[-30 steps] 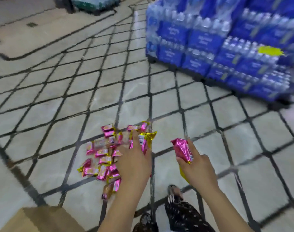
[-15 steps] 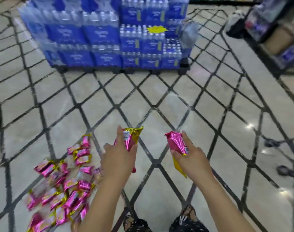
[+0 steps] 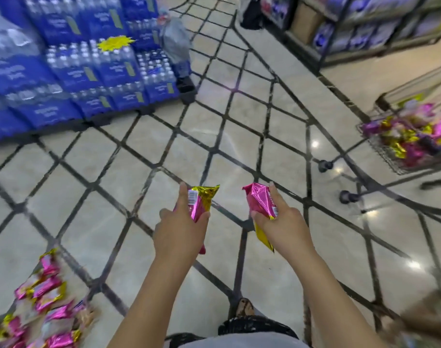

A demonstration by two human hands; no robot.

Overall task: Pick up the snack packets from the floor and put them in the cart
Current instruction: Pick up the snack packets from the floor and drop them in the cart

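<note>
My left hand [image 3: 180, 232] grips a pink and gold snack packet [image 3: 202, 199] in front of me, above the tiled floor. My right hand [image 3: 284, 227] holds another pink and gold packet [image 3: 261, 202] at the same height. A heap of several more pink and gold packets [image 3: 43, 310] lies on the floor at the bottom left. The wire cart [image 3: 385, 151] stands at the far right, with several packets [image 3: 415, 136] inside it. Both hands are well to the left of the cart.
A pallet of blue water-bottle packs [image 3: 84, 69] stands at the upper left. Store shelves [image 3: 365, 28] run along the upper right. The cart's wheels [image 3: 325, 165] sit on the floor right of my hands. My foot [image 3: 243, 307] shows below.
The view has swung right: the packet heap slid to the bottom left and the cart came into sight. Both hands keep their packets, lifted away from the heap.
</note>
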